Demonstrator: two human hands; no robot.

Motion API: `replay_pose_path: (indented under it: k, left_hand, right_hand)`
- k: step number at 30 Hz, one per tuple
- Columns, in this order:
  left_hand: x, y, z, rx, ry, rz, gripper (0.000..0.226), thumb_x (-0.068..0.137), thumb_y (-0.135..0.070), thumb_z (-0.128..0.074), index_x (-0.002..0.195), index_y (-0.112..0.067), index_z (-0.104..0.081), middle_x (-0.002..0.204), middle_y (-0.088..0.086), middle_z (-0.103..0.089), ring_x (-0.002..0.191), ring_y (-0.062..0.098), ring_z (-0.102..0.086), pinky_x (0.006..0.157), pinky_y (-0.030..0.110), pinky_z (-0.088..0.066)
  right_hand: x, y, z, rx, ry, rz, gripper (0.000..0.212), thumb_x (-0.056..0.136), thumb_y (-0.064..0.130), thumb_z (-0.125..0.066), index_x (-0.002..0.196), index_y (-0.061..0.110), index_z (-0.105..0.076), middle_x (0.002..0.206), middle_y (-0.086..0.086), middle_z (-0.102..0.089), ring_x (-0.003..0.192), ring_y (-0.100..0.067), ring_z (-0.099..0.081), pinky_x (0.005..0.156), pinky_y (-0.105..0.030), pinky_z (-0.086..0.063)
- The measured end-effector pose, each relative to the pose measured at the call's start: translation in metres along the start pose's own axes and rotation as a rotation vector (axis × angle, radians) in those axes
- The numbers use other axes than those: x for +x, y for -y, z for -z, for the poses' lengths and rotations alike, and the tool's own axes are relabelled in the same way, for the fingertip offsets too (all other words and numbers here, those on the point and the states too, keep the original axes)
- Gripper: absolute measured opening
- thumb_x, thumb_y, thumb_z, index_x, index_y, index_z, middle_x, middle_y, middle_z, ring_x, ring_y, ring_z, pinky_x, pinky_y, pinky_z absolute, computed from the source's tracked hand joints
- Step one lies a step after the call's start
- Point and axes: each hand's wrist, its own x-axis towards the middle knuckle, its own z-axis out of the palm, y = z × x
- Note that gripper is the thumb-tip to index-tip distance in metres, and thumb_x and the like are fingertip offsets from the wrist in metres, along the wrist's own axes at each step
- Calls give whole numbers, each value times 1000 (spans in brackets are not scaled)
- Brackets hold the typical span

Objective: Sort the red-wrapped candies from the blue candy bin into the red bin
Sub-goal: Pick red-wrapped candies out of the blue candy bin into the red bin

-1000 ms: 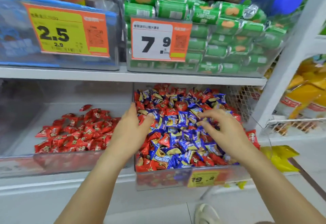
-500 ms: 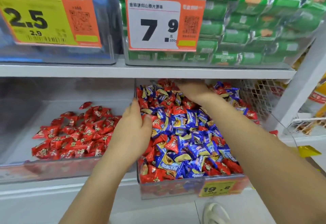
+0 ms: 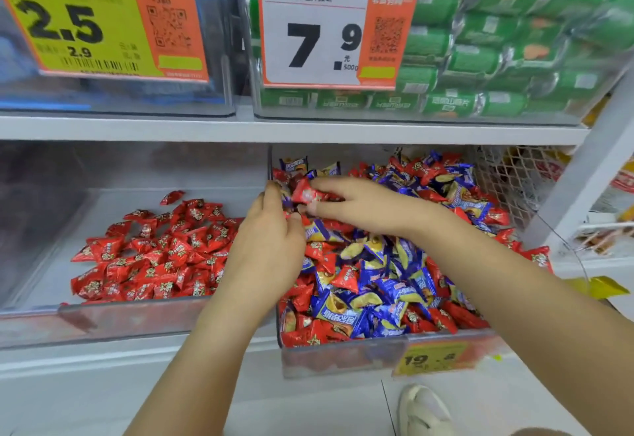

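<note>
Right hand: thumb and forefinger closed in a pinch on one red-wrapped candy, held above the back-left corner of the blue candy bin; remaining fingers curled loosely beneath. Left hand: just left of that candy, over the wall dividing the two bins, fingers bent inward with tips near the right hand's tips; whether anything is gripped inside, impossible to tell.

Under both hands, the blue candy bin: a clear tub heaped with blue-and-yellow wrappers mixed with red ones, Chinese characters on the wrappers too blurred to read. On its front wall, a yellow-and-orange price tag reading roughly "19", last digits smeared.

Left of that bin, the red bin: clear, holding only red wrappers with a star-like emblem, piled toward its front right.

Above the blue candy bin, on the upper shelf: a white-and-orange tag with "7.9", "元", "500g", a QR code and the line "金晔迷你山楂片原味", fixed to a clear tub of green rolls. Left of that, a yellow-and-orange tag with "2.5", smaller "2.9", a barcode and QR code.

Below the blue candy bin, on the floor: a pale shoe.
</note>
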Motion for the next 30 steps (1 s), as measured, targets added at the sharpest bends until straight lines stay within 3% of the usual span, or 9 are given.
replay_pose_path:
  k: [2, 5, 9, 13, 16, 21, 25, 27, 30]
  left_hand:
    - [0, 0, 0, -41, 0, 37, 53, 100, -23, -38, 149, -11, -22, 148, 13, -34, 132, 29, -35, 97, 29, -29]
    - [0, 2, -3, -51, -26, 61, 49, 98, -29, -39, 143, -10, -33, 145, 14, -40, 130, 31, -39, 105, 39, -34]
    - [-6, -7, 3, 25, -166, -100, 42, 96, -23, -42, 135, -8, -43, 136, 13, -46, 124, 29, -42, 101, 37, -34]
    - [-15, -27, 11, 17, -183, -285, 34, 97, -16, -42, 128, -20, -56, 122, -2, -59, 115, 17, -51, 92, 28, -36]
    - [-18, -36, 3, 69, -74, -297, 31, 98, -23, -41, 123, -24, -59, 103, -3, -65, 101, 18, -58, 79, 25, -38]
    - [-16, -48, -22, 377, -21, -326, 38, 95, -44, -44, 122, -21, -56, 112, 2, -60, 108, 24, -54, 81, 35, -44]
    - [-12, -51, -27, 331, 0, -367, 33, 86, -47, -59, 107, -22, -55, 102, -4, -51, 88, 18, -55, 71, 29, -42]
    - [-13, -52, -28, 314, 27, -402, 30, 84, -46, -62, 102, -24, -52, 99, -7, -45, 81, 15, -51, 66, 27, -38]
    - [-12, -53, -35, 369, 123, -405, 38, 86, -45, -60, 118, -29, -51, 109, -6, -47, 95, 17, -55, 74, 29, -45]
  right_hand:
    - [-20, -2, -1, -72, 11, 38, 47, 94, 40, -52, 136, 21, -48, 128, -7, -56, 119, -22, -50, 100, -30, -37]
    - [-50, -8, 3, -41, -29, 23, 49, 92, 41, -56, 139, 28, -46, 135, -1, -51, 127, -16, -43, 104, -26, -32]
    - [-89, -21, 13, 76, -65, 16, 50, 81, 46, -66, 129, 45, -51, 131, 16, -54, 120, 1, -48, 102, -22, -38]
    - [-121, -42, 24, 291, -363, -56, 40, 82, 42, -66, 119, 53, -56, 112, 21, -63, 94, -4, -61, 91, -21, -44]
    - [-130, -56, 23, 315, -503, -120, 39, 82, 35, -68, 119, 44, -59, 99, 13, -68, 95, -5, -62, 95, -36, -46]
    - [-121, -58, 8, 182, -462, -137, 39, 86, 34, -66, 124, 40, -58, 123, 14, -58, 114, -2, -50, 100, -30, -41]
    - [-96, -48, 2, -26, -397, -87, 53, 85, 40, -66, 135, 36, -49, 138, 8, -50, 129, -13, -39, 104, -29, -32]
    - [-86, -46, 0, -137, -301, -106, 56, 85, 42, -63, 138, 38, -45, 138, 5, -50, 129, -18, -38, 103, -33, -35]
    - [-80, -47, -4, -209, -251, -102, 43, 86, 41, -61, 129, 41, -53, 124, 3, -57, 117, -20, -46, 91, -35, -42]
